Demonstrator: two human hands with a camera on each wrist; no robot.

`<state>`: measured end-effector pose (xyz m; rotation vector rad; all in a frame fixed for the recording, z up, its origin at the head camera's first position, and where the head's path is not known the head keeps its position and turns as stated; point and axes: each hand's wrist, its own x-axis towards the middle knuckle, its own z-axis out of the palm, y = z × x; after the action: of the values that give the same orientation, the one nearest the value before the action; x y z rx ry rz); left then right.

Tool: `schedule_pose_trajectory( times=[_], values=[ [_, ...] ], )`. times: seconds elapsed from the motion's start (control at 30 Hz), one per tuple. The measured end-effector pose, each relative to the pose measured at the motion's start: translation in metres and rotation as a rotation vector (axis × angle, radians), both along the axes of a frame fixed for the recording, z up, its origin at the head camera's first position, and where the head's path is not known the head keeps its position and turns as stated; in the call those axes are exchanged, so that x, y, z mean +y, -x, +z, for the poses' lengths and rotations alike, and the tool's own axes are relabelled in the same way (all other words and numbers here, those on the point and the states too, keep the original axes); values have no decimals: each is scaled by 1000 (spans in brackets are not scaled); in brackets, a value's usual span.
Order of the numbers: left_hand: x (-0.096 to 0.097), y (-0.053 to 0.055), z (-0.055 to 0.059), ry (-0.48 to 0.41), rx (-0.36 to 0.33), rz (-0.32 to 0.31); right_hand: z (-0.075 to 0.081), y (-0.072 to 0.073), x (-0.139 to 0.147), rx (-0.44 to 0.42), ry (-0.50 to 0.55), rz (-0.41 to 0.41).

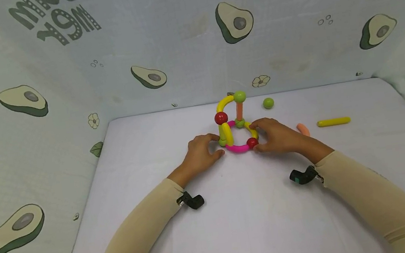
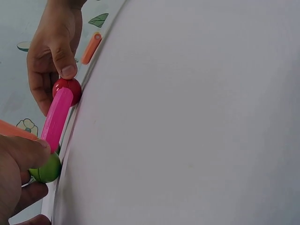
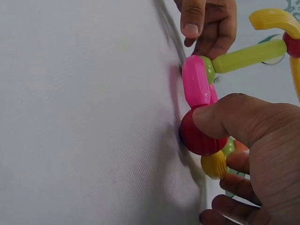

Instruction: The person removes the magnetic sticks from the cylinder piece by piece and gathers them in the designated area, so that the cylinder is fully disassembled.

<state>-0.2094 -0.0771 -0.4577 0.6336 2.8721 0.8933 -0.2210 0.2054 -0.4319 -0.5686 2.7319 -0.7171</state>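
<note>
A magnetic stick-and-ball frame (image 1: 238,149) stands on the table, its base ring made of pink and yellow curved sticks. My right hand (image 1: 275,135) grips its right side: the thumb lies on a red ball (image 3: 199,133) and the fingers reach round to a yellow stick (image 3: 214,165). At the left side my left hand (image 1: 199,153) is spread around a green ball (image 1: 222,142), thumb apart from it in the right wrist view. Upper parts include an orange stick (image 1: 239,111) under a green ball (image 1: 239,96), a yellow arch (image 1: 224,103) and another red ball (image 1: 221,118).
Behind the frame to the right lies a loose green ball (image 1: 268,103). A curved orange stick (image 1: 302,129) is just beyond my right wrist, and a straight yellow stick (image 1: 334,122) lies farther right. An avocado-print cloth (image 1: 193,58) hangs along the table's far edge.
</note>
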Motion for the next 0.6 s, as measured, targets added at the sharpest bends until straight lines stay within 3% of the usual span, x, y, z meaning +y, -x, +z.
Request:
schedule_pose_trajectory(
  times=[0.6],
  values=[
    [2,-14,1,16,13,-82,0,1,9,34,47,-9]
  ],
)
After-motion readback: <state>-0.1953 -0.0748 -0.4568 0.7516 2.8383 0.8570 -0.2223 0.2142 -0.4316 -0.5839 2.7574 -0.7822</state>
